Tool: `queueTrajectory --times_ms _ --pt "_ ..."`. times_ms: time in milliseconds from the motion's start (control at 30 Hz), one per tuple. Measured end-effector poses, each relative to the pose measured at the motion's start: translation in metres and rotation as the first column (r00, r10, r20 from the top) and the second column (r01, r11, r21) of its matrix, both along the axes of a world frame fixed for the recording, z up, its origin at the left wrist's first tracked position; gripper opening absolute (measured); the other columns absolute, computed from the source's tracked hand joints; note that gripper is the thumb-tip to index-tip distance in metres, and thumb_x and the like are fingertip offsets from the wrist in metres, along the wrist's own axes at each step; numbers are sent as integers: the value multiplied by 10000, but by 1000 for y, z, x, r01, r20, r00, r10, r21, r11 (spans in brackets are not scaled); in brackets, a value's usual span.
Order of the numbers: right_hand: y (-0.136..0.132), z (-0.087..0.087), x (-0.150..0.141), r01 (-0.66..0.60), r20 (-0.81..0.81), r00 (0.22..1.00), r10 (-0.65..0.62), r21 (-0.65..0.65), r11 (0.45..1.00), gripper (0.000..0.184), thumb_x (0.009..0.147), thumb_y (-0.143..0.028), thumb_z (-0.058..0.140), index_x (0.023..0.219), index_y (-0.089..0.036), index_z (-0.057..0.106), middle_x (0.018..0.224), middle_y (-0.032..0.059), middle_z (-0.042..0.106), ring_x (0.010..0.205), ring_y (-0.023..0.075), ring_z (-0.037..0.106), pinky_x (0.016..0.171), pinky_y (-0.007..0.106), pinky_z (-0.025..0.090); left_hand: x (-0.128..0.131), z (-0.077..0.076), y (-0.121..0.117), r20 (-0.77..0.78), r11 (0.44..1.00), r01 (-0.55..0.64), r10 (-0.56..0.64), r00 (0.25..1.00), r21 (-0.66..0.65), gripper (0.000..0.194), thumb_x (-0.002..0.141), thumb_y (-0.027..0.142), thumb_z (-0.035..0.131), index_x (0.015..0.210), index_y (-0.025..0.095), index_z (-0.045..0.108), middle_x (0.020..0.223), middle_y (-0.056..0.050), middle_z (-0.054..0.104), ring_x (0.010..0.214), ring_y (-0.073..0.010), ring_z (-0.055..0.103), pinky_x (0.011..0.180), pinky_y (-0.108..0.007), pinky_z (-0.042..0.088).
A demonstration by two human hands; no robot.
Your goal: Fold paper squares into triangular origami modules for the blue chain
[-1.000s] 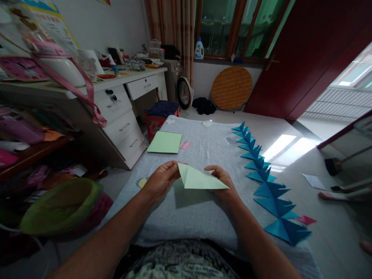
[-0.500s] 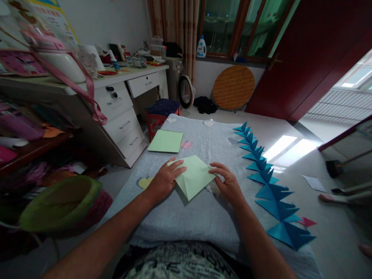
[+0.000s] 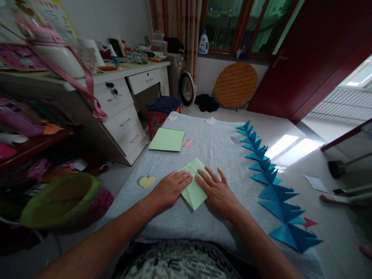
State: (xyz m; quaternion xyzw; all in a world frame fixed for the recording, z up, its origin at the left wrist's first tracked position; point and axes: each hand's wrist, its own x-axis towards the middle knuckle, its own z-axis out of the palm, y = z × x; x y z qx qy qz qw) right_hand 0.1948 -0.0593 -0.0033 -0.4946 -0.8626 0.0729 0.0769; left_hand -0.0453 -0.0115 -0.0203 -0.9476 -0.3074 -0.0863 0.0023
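Note:
A light green sheet of origami paper [image 3: 194, 195] lies on the cloth-covered table in front of me, one corner pointing toward my body and creases running across it. My left hand [image 3: 171, 188] rests flat on its left side, fingers stretched over the paper. On the right side, my right hand [image 3: 216, 192] presses down with its fingers spread, covering that corner. Beyond my hands sits a stack of green paper squares [image 3: 167, 139]. Folded blue paper pieces [image 3: 274, 192] stand in a long row along the table's right edge.
Grey-blue cloth [image 3: 215, 147] covers the table. A small red folded piece [image 3: 310, 222] pokes out by the blue row. At left are a green-rimmed basket [image 3: 95, 182] and a white desk [image 3: 122, 116]; a stool [image 3: 162, 106] stands behind the table. Someone's foot [image 3: 325, 198] shows at right.
Both hands have come inward over the green sheet and now lie flat on it. The right hand has moved left from the right corner, and the sheet sits slightly nearer to me.

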Motion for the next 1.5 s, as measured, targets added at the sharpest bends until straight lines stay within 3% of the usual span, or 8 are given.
queueTrajectory --times_ms 233,400,533,767,967,1100,1267,1500 --pt "-21 3 8 -23 -36 999 18 -139 990 497 1002 -226 428 1498 -219 450 1596 67 391 1489 288 323 1195 573 253 9 3 -21 195 990 134 -122 973 -50 281 1002 177 457 1168 159 683 1242 -111 716 1167 -246 666 1013 -403 516" --pt "-15 12 15 -15 -236 971 -19 -139 990 364 1007 -200 450 1325 -216 627 1412 93 617 1353 265 523 1123 483 390 17 25 -23 320 921 -5 140 937 -389 314 1041 314 408 1020 189 695 992 -50 764 922 -194 726 811 -281 533" --pt "-1 18 13 46 -351 930 -106 -177 983 263 981 -164 473 1068 -187 720 1063 86 756 1033 210 681 935 325 488 24 39 -21 338 839 -75 297 893 -539 331 1036 344 400 939 188 675 859 -29 729 828 -187 702 743 -260 480" --pt "15 27 0 315 -222 902 -370 -247 916 216 959 -199 493 803 -178 642 748 40 676 700 169 608 647 254 374 26 39 -12 271 719 -256 530 804 -646 174 917 230 534 1049 201 644 914 -21 732 869 -203 693 767 -271 471" --pt "19 27 -3 360 -216 871 -441 -328 873 112 904 -143 522 965 -179 608 741 19 659 692 168 595 622 241 331 29 32 -9 233 754 -321 525 819 -573 328 928 228 531 1254 204 556 1048 -59 745 925 -226 709 835 -321 512" --pt "14 14 -4 389 -275 838 -471 -304 870 291 890 -124 501 1180 -140 523 716 -3 628 683 176 583 642 247 337 31 20 -12 245 820 -326 476 845 -471 468 960 197 483 1425 188 434 1239 -97 699 1052 -224 694 920 -335 522" --pt "12 10 -4 376 -269 856 -441 -260 889 151 898 -176 488 999 -186 600 688 -3 617 637 168 550 622 254 309 30 15 -10 175 859 -342 430 886 -381 340 1000 213 428 1278 232 624 1092 -55 700 1002 -205 683 903 -319 531" --pt "11 6 -4 374 -269 869 -415 -192 907 142 858 -157 501 875 -195 636 728 20 661 665 168 570 634 259 321 30 16 -9 109 887 -344 392 913 -308 334 1044 286 370 1217 246 653 960 -32 622 870 -170 645 793 -279 503"
